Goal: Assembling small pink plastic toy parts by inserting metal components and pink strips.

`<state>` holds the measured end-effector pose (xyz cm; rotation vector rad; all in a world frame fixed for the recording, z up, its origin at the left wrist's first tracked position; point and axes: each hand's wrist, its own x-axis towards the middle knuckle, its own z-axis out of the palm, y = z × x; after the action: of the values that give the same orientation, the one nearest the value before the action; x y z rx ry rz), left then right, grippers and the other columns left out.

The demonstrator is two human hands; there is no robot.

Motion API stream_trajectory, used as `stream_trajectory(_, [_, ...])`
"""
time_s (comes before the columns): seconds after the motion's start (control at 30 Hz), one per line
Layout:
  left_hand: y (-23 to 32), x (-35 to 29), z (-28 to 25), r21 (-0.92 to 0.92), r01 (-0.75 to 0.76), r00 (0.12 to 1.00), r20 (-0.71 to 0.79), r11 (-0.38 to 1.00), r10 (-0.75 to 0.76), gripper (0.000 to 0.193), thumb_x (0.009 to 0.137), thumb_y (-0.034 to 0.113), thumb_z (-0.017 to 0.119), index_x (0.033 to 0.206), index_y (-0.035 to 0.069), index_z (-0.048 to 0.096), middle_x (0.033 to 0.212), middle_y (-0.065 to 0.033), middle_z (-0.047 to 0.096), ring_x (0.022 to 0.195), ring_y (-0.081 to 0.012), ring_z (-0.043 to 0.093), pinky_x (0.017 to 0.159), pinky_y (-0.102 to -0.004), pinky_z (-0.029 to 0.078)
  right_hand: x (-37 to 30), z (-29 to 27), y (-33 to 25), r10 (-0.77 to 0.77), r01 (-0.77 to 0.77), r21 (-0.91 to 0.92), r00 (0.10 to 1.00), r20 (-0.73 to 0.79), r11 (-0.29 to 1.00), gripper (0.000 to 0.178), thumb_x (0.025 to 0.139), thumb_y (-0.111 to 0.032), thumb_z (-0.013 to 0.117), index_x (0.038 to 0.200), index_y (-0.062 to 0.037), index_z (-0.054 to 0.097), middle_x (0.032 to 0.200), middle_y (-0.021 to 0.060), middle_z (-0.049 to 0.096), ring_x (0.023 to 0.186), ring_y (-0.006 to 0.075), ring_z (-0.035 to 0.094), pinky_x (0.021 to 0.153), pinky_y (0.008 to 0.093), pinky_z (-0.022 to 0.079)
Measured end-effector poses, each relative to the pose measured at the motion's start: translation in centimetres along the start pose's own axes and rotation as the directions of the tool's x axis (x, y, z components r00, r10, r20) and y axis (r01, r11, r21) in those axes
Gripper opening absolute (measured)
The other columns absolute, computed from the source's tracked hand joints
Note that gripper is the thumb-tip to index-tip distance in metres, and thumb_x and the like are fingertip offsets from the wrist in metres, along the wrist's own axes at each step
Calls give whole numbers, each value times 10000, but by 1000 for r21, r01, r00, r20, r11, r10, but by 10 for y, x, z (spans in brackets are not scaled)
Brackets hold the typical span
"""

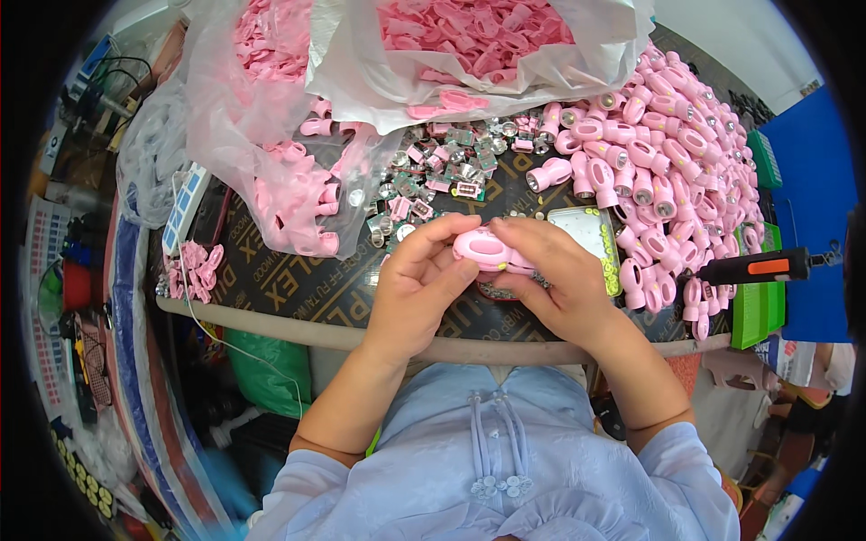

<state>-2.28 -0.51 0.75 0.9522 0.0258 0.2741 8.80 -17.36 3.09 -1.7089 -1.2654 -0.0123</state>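
Both hands meet over the near middle of the table around a small pink flashlight (pixel 483 250) with an oval opening in its body. My left hand (pixel 417 287) grips it with thumb and fingers from the left. From the right, my right hand (pixel 561 281) closes on the same piece, fingers bent over its top. Part of the flashlight is covered by the fingers. Just beyond lie small green circuit boards with silvery reflectors (pixel 465 162). Next to my right hand stands a metal tray (pixel 582 227) with small yellow-green parts by it. Under the hands, a red-rimmed container is mostly hidden.
A big heap of pink flashlights (pixel 667 144) covers the right side. Plastic bags of pink shells (pixel 478 41) stand at the back and left. An electric screwdriver (pixel 756 268) hangs at the right over a green tray (pixel 760 302). A white power strip (pixel 186 209) lies left.
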Motion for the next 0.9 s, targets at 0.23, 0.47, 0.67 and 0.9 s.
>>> stream_trajectory(0.23, [-1,3,-10,17,46,999,-7,999,-46,443,966,93,639,1376,12,492,1237,-128,622,1131,-221,627,980,-379,525,-3,1,-4,178,-183,343,983,46,921,596,832,18,742,1389,-19,535,1250,164,639,1095,255,657,913,359,561])
stream_trajectory(0.47, [0,5,-16,70,-39,994,109,997,31,448,958,14,626,1382,-8,485,1279,-108,591,1180,-184,588,1031,-333,477,-6,2,-7,416,-378,597,906,80,708,405,874,59,681,1273,29,620,1196,139,643,1025,182,669,875,297,579])
stream_trajectory(0.67, [-3,3,-24,59,-32,996,86,998,27,472,956,13,625,1398,-19,463,1302,-122,582,1207,-180,574,1031,-326,471,-1,-3,-13,153,-152,238,988,13,959,418,815,5,750,1225,-26,673,1123,144,674,970,218,677,735,295,551])
stream_trajectory(0.9, [-3,4,-22,116,-42,991,129,992,27,490,951,-15,614,1411,-26,444,1315,-122,572,1234,-195,561,1063,-338,446,-7,4,-7,336,-278,408,939,-75,869,374,823,-1,757,1192,-27,696,1174,138,657,1030,196,650,846,289,532])
